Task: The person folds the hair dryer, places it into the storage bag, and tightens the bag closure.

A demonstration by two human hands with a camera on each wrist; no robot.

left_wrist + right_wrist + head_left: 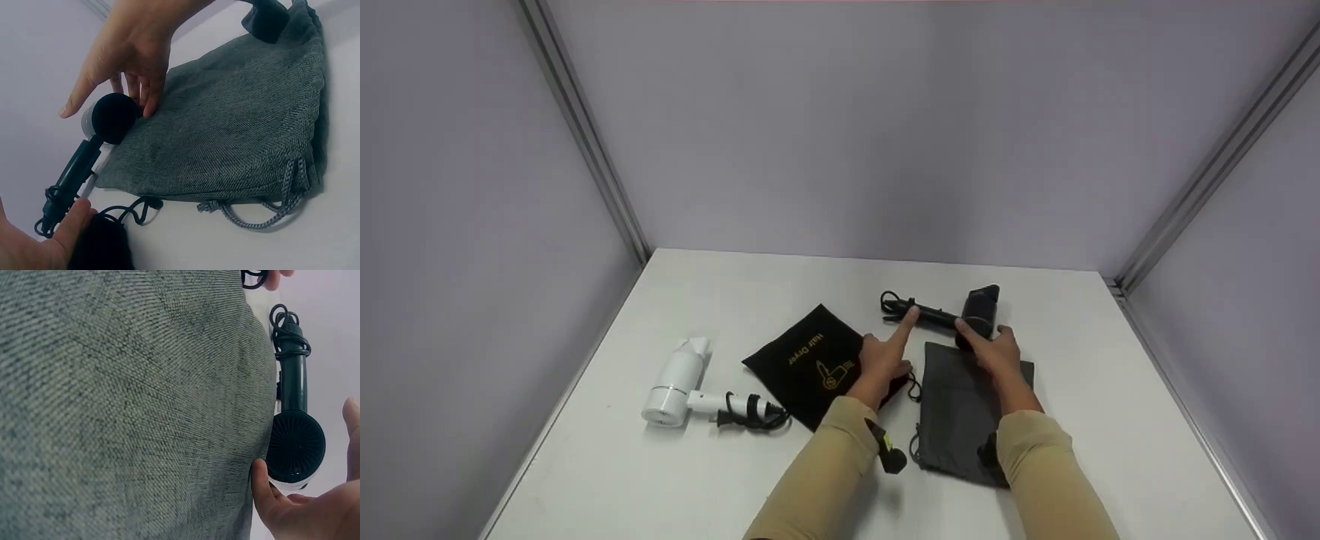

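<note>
Right hand [997,352] grip cups black dryer [979,311] head; left hand [885,360] forefinger extended, touching its handle.

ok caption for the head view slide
Both hands at a black hair dryer beside a grey pouch on a white table.

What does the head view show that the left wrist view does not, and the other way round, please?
Only the head view shows the white dryer with its coiled cord, the gold print on the black bag, both sleeves and the booth walls. Only the left wrist view shows the grey bag's drawstring and its weave close up. Both show the black dryer, the left hand with a finger on its handle end, the right hand at its head, and the grey bag.
</note>
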